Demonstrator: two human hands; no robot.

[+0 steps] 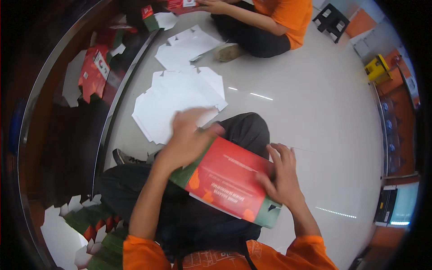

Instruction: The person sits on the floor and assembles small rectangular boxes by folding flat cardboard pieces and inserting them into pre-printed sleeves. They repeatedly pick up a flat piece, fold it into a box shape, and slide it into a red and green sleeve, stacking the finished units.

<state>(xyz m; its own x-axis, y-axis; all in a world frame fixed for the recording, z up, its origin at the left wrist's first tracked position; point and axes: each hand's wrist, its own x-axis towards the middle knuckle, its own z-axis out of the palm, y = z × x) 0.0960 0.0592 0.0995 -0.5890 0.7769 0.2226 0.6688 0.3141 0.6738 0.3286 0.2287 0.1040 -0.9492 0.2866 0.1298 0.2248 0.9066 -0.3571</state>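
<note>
A red and green cardboard box (229,173) with orange shapes lies tilted across my lap. My right hand (284,177) grips its right end, thumb on the printed face and fingers over the far edge. At the box's left end is my left hand (186,139), its fingers smeared by motion, so whether they press on the box cannot be made out. Just beyond it, a flat white cardboard blank (175,101) rests on the floor, with a second white blank (191,45) behind.
Red and green cartons (94,74) lie on a dark, metal-edged surface at left. Several part-folded green cartons (96,225) crowd the lower left. A co-worker in an orange shirt (285,20) sits on the floor at the top, hands at a red carton. A black stool (331,21) stands beyond.
</note>
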